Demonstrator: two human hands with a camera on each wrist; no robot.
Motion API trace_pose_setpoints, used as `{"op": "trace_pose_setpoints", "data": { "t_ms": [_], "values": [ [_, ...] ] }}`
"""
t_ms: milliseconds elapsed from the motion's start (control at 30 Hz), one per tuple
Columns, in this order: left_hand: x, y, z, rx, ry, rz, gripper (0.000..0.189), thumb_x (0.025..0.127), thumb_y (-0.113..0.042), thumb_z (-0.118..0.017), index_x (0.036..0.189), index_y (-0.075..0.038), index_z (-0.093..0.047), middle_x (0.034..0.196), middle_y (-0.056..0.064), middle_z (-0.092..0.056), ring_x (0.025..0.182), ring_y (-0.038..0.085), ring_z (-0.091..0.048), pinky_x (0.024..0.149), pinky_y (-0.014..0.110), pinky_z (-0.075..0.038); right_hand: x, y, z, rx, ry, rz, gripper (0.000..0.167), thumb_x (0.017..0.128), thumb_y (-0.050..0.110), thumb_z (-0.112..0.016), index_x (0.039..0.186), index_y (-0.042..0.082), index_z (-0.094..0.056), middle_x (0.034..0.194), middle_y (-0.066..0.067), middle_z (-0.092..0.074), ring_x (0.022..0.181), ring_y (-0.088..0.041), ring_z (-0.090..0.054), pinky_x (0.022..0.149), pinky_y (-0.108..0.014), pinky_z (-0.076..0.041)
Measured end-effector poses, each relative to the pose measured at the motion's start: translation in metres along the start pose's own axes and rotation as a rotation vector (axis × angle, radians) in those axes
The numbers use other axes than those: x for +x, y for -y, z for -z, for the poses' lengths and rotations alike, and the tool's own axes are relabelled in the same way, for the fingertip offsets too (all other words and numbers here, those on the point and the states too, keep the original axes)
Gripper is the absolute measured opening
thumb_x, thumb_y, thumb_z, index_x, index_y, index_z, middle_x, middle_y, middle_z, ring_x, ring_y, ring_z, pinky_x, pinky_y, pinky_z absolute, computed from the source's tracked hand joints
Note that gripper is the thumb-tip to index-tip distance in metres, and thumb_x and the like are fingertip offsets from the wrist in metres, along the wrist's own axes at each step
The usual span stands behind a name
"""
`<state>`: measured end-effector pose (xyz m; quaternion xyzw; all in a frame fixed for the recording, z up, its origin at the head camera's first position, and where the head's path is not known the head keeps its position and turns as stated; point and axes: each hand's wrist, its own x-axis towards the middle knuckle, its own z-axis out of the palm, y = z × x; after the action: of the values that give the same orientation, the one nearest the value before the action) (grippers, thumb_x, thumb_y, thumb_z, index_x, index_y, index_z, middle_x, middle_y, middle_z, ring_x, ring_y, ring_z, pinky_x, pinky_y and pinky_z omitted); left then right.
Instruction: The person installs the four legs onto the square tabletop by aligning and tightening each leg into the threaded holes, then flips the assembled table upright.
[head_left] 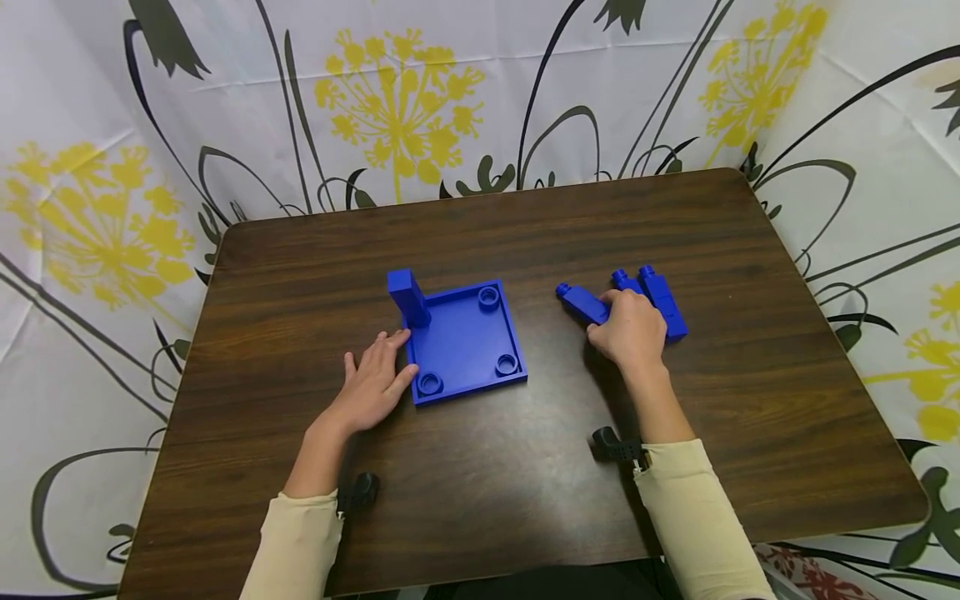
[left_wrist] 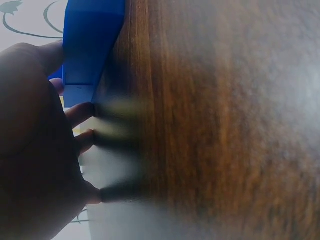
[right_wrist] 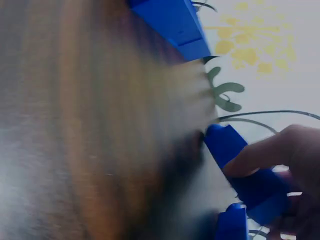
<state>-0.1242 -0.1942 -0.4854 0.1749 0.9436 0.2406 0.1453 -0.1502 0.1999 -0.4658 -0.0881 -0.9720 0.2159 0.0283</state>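
A blue square tabletop piece (head_left: 468, 333) lies rim up on the table, with round sockets at three corners. At its far left corner a blue square-sided leg (head_left: 406, 293) stands upright. My left hand (head_left: 371, 383) rests at the piece's left edge, thumb and fingertips against it, fingers spread. To the right, my right hand (head_left: 632, 329) pinches another blue leg (right_wrist: 227, 145), tilted, its round peg pointing away to the left. Two more blue legs lie just beyond that hand, one partly hidden (head_left: 625, 280) behind it and one in fuller view (head_left: 666, 308).
The brown wood-grain table (head_left: 495, 492) has rounded corners. A white curtain (head_left: 247, 108) with yellow flowers and dark stems hangs behind it and along its sides. Small black cameras sit at both wrists, close over the tabletop.
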Motion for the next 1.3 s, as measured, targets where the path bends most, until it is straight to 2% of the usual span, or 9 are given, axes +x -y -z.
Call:
{"op": "trace_pose_setpoints", "data": {
  "t_ms": [133, 300, 467, 600, 733, 867, 1000, 1167, 1300],
  "values": [
    [0.001, 0.001, -0.001, 0.002, 0.001, 0.004, 0.062, 0.105, -0.047, -0.034, 0.156, -0.017, -0.016, 0.162, 0.012, -0.017, 0.149, 0.034, -0.003, 0.104, 0.073, 0.007, 0.005, 0.002, 0.007, 0.12, -0.039, -0.003, 0.04, 0.076, 0.028, -0.076, 0.113, 0.013, -0.072, 0.115, -0.015, -0.066, 0.1, -0.037, -0.061, 0.08, -0.052, -0.047],
    [0.001, 0.002, -0.001, 0.001, -0.001, 0.003, 0.062, 0.105, -0.047, -0.035, 0.156, -0.017, -0.016, 0.162, 0.012, -0.017, 0.149, 0.034, -0.003, 0.104, 0.073, 0.007, 0.015, 0.003, 0.013, 0.398, -0.098, 0.053, 0.04, 0.076, 0.028, -0.081, 0.11, 0.009, -0.072, 0.114, -0.015, -0.067, 0.103, -0.033, -0.061, 0.084, -0.047, -0.047],
    [0.001, 0.002, -0.002, 0.006, -0.001, 0.004, 0.063, 0.105, -0.048, -0.034, 0.156, -0.016, -0.016, 0.162, 0.012, -0.017, 0.149, 0.034, -0.003, 0.104, 0.073, 0.006, 0.027, 0.007, 0.009, 0.903, -0.091, 0.119, 0.037, 0.078, 0.016, -0.083, 0.111, 0.005, -0.071, 0.104, -0.01, -0.07, 0.091, -0.021, -0.062, 0.076, -0.031, -0.047],
    [0.001, 0.002, -0.001, 0.006, 0.003, 0.01, 0.063, 0.105, -0.048, -0.033, 0.156, -0.016, -0.016, 0.162, 0.013, -0.017, 0.149, 0.034, -0.003, 0.104, 0.073, 0.006, 0.035, 0.02, 0.001, 1.418, 0.027, 0.114, 0.029, 0.081, 0.0, -0.077, 0.109, 0.002, -0.069, 0.104, -0.009, -0.071, 0.099, -0.022, -0.065, 0.086, -0.031, -0.049],
    [0.0, 0.001, -0.001, 0.005, 0.004, 0.011, 0.063, 0.105, -0.047, -0.034, 0.156, -0.016, -0.016, 0.162, 0.012, -0.017, 0.149, 0.034, -0.003, 0.104, 0.073, 0.006, 0.041, 0.039, -0.01, 1.696, 0.109, 0.085, 0.023, 0.084, -0.006, -0.071, 0.105, 0.004, -0.067, 0.103, -0.012, -0.07, 0.103, -0.025, -0.065, 0.092, -0.037, -0.049],
    [0.0, 0.001, -0.001, 0.002, 0.002, 0.006, 0.063, 0.105, -0.047, -0.034, 0.157, -0.016, -0.016, 0.162, 0.012, -0.017, 0.149, 0.034, -0.003, 0.104, 0.073, 0.007, 0.044, 0.058, -0.019, 1.684, 0.129, 0.062, 0.028, 0.086, -0.004, -0.068, 0.113, -0.001, -0.063, 0.105, -0.01, -0.067, 0.099, -0.022, -0.064, 0.093, -0.04, -0.049],
    [0.0, 0.001, -0.001, 0.003, 0.002, 0.007, 0.062, 0.105, -0.046, -0.034, 0.157, -0.016, -0.016, 0.162, 0.012, -0.017, 0.149, 0.034, -0.003, 0.104, 0.073, 0.007, 0.049, 0.073, -0.031, 1.569, 0.148, 0.079, 0.039, 0.088, -0.002, -0.068, 0.125, -0.009, -0.057, 0.113, -0.011, -0.065, 0.1, -0.02, -0.064, 0.092, -0.04, -0.05],
    [0.0, 0.001, -0.001, 0.004, -0.009, 0.002, 0.062, 0.105, -0.046, -0.034, 0.156, -0.015, -0.017, 0.162, 0.012, -0.018, 0.149, 0.034, -0.004, 0.104, 0.073, 0.006, 0.057, 0.088, -0.037, 1.307, 0.117, 0.209, 0.039, 0.088, 0.001, -0.07, 0.124, -0.01, -0.059, 0.117, -0.021, -0.065, 0.099, -0.017, -0.064, 0.09, -0.031, -0.051],
    [0.0, 0.0, 0.0, 0.002, -0.013, -0.003, 0.062, 0.105, -0.045, -0.035, 0.156, -0.014, -0.018, 0.161, 0.012, -0.018, 0.149, 0.035, -0.004, 0.103, 0.073, 0.006, 0.053, 0.102, -0.024, 1.155, 0.142, 0.312, 0.037, 0.087, -0.002, -0.07, 0.121, -0.012, -0.059, 0.113, -0.026, -0.064, 0.095, -0.02, -0.062, 0.09, -0.035, -0.051]
  ]
}}
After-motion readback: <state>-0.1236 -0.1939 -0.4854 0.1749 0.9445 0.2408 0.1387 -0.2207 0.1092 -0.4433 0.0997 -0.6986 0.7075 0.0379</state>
